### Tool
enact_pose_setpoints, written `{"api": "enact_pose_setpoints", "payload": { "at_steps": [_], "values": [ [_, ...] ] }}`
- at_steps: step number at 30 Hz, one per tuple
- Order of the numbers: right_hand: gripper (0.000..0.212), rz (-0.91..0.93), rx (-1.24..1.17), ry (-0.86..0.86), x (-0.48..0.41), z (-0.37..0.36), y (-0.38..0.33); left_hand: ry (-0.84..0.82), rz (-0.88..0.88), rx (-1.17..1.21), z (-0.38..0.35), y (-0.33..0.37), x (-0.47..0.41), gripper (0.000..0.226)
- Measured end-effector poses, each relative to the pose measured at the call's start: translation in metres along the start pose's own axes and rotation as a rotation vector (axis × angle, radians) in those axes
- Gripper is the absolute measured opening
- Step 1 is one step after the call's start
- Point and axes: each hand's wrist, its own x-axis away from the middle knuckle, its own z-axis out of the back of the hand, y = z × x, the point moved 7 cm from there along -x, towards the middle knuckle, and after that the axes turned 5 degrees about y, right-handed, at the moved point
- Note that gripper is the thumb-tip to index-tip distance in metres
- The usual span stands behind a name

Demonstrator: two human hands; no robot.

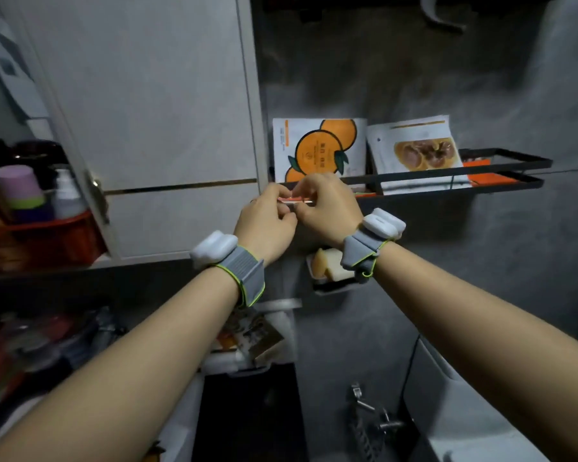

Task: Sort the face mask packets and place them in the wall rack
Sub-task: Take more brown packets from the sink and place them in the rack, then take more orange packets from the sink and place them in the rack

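A black wire wall rack [447,176] hangs on the grey wall. A white packet printed with oranges [321,145] stands upright at its left end. To its right leans a white packet with a brown food picture [417,151], with orange packets [481,168] behind it. My left hand [267,225] and my right hand [327,208] meet just below the rack's left end. Both pinch a thin stack of face mask packets [297,200], seen edge-on as a white and red sliver. Most of the stack is hidden by my fingers.
A white cabinet door [154,128] stands left of the rack. A red basket [40,241] with bottles and cups sits at far left. A soap dish [327,271] is fixed on the wall below my right wrist. A faucet [374,415] is at the bottom.
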Motion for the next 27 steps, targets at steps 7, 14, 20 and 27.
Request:
{"api": "enact_pose_setpoints", "payload": {
  "at_steps": [7, 14, 20, 27],
  "values": [
    [0.018, -0.003, -0.113, -0.180, 0.055, -0.084, -0.062, -0.022, 0.131, -0.026, 0.054, -0.094, 0.051, 0.027],
    [0.016, -0.035, -0.232, -0.283, 0.103, -0.168, -0.136, 0.010, 0.240, -0.063, 0.123, -0.186, 0.100, 0.027],
    [0.015, -0.013, -0.303, -0.346, 0.137, -0.229, -0.203, 0.047, 0.342, -0.022, 0.183, -0.254, 0.138, 0.029],
    [0.019, -0.074, -0.411, -0.402, 0.178, -0.300, -0.265, 0.072, 0.442, -0.018, 0.244, -0.333, 0.187, 0.030]
  ]
}}
